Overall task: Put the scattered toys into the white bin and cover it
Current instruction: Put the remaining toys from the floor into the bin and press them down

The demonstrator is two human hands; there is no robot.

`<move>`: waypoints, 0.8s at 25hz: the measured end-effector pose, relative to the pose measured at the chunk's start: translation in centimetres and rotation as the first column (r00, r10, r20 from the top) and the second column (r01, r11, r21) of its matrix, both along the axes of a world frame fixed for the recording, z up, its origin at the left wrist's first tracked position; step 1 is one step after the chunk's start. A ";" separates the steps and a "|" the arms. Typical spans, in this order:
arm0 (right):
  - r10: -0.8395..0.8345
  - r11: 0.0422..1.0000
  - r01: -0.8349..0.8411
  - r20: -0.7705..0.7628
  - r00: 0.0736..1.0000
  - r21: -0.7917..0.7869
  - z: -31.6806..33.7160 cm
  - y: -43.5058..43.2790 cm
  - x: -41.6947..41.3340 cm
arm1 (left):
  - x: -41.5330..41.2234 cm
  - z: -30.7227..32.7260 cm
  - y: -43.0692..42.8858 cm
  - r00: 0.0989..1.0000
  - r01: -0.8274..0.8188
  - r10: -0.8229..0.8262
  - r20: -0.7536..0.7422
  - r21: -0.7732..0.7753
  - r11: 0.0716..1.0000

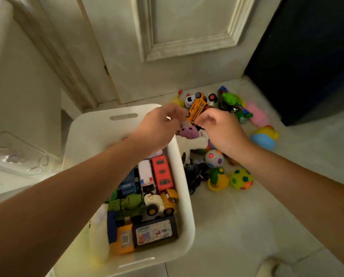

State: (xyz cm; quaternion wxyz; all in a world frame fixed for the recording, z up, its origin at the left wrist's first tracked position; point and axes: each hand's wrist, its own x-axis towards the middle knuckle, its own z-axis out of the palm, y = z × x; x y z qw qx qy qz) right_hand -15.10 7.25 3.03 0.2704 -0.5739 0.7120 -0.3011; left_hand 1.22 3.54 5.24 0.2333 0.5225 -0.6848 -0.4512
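While both hands meet above the far right corner of the white bin [125, 124], a person holds an orange toy bus [197, 108] between them just above centre frame. The left hand [159, 126] pinches the bus's lower end, and the right hand [221, 128] closes its fingers on the same end from the other side; the bus is tilted, wheels up and to the right.

The bin fills the lower left of the frame, its right wall running down the middle and its near rim close to the bottom edge. A pale door [187, 37] stands behind it across the upper frame, and a dark cabinet [307, 56] blocks the upper right. Bare pale floor [237, 226] lies open at lower right, between the bin wall and the right forearm.

Inside the bin sit a red bus [163, 172], a white ambulance [146, 176], a green truck [129, 204], a yellow loader [165, 202] and a dark box [155, 232], packed together at its near right side.

Loose toys crowd the floor just right of the bin: a spotted white ball [214, 158], a spotted yellow ball [241, 178], a blue and yellow duck [265, 136], a pink soft toy [257, 114] and a green figure [230, 98].
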 end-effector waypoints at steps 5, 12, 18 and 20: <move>0.016 0.904 0.068 -0.193 0.981 0.422 -9.2 0.7 -8.8 | -6.2 -3.4 -0.1 0.965 0.238 -0.242 0.098 0.051 0.970; 0.282 0.843 -0.082 -0.306 0.909 0.532 -16.1 3.3 -8.5 | -9.5 -5.3 -1.3 0.910 0.331 -0.344 0.232 0.092 0.939; 0.149 0.877 -0.043 -0.186 0.971 0.479 -16.1 2.0 -7.9 | -9.2 -6.9 -2.6 0.869 0.299 -0.342 0.359 0.170 0.939; 0.058 0.896 -0.025 -0.062 0.996 0.443 -14.0 1.0 -8.3 | -9.0 -7.1 -3.0 0.884 0.280 -0.322 0.339 0.169 0.945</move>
